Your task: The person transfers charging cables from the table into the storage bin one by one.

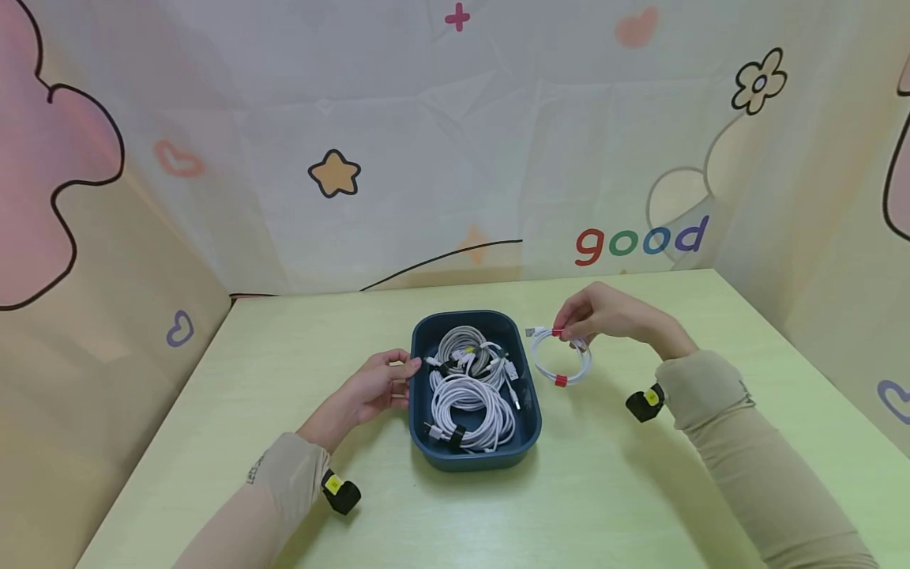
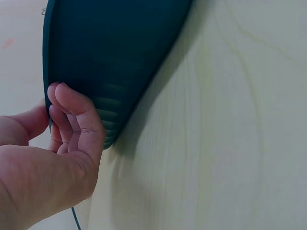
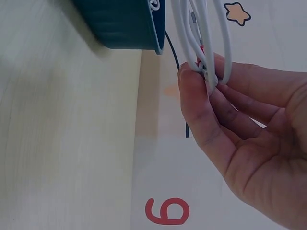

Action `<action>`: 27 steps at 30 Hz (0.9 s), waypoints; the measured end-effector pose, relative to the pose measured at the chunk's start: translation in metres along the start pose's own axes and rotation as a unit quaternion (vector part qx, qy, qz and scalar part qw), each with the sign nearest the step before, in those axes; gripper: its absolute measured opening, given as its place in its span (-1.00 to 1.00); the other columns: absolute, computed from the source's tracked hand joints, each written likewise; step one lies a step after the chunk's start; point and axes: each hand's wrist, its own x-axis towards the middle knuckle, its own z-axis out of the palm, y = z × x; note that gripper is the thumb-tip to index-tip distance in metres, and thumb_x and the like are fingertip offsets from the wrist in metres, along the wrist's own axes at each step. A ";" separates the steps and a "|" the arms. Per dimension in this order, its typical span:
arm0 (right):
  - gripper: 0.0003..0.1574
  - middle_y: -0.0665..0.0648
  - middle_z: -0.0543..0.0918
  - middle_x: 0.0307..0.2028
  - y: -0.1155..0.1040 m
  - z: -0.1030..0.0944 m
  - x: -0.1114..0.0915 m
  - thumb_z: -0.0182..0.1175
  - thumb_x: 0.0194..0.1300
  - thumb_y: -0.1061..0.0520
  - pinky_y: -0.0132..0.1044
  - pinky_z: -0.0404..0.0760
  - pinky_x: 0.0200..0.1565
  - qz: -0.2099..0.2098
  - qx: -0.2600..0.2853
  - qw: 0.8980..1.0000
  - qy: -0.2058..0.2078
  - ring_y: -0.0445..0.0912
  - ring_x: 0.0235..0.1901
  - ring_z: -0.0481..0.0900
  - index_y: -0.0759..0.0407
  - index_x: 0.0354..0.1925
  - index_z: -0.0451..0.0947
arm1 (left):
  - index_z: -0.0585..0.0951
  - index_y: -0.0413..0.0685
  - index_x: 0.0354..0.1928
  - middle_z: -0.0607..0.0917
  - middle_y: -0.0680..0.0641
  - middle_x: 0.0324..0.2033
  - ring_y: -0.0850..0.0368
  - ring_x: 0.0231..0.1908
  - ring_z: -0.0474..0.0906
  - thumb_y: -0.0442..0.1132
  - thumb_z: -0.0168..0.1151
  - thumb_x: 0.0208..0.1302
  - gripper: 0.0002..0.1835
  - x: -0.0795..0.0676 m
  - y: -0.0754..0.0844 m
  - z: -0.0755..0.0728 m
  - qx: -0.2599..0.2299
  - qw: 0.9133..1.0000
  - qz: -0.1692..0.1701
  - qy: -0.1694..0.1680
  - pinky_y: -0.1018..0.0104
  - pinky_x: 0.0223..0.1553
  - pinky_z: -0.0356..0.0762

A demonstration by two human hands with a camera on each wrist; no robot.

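A dark blue plastic bin (image 1: 475,462) stands on the table with several coiled white cables (image 1: 475,411) inside. My left hand (image 1: 377,385) grips the bin's left rim, thumb over the edge and fingers against the outer wall (image 2: 115,52). To the right of the bin, my right hand (image 1: 600,316) pinches a coiled white USB cable (image 1: 538,365) between thumb and fingertips. Two red ties bind this coil, and its USB plug (image 1: 535,332) points toward the bin. In the right wrist view the loops of the cable (image 3: 206,28) hang beside the bin's corner (image 3: 129,28).
The light wooden table (image 1: 562,506) reaches back to a printed cloth backdrop (image 1: 426,197) with stars, hearts and the word "good". Cloth walls also rise on the left and right. A small black camera is strapped on each wrist.
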 end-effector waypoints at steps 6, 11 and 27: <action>-0.75 0.13 0.72 -0.35 -0.006 0.005 0.006 0.30 0.23 0.22 -0.21 0.68 -0.20 -0.003 0.004 1.000 -0.005 -0.05 -0.39 0.63 0.32 -0.12 0.62 | 0.39 0.02 -0.26 0.56 0.07 -0.60 0.20 -0.61 0.48 -0.17 0.07 0.44 -0.89 0.000 0.000 0.001 -0.003 1.000 -0.002 0.002 0.35 -0.48 0.52; -0.77 0.12 0.71 -0.37 -0.013 0.010 0.013 0.29 0.23 0.23 -0.21 0.68 -0.21 -0.015 0.004 1.000 -0.007 -0.06 -0.40 0.63 0.30 -0.13 0.63 | 0.39 0.03 -0.26 0.56 0.07 -0.59 0.20 -0.61 0.48 -0.16 0.09 0.43 -0.89 0.000 0.001 0.002 -0.003 1.000 0.000 -0.001 0.35 -0.48 0.52; -0.69 0.35 0.68 -0.08 -0.043 0.030 0.032 0.21 0.31 0.21 -0.15 0.68 -0.07 -0.044 0.022 0.999 -0.006 0.09 -0.19 0.71 0.32 0.00 0.56 | 0.39 0.02 -0.26 0.55 0.09 -0.60 0.21 -0.61 0.47 -0.16 0.07 0.44 -0.89 0.000 0.000 0.002 -0.004 1.000 0.000 -0.003 0.35 -0.48 0.51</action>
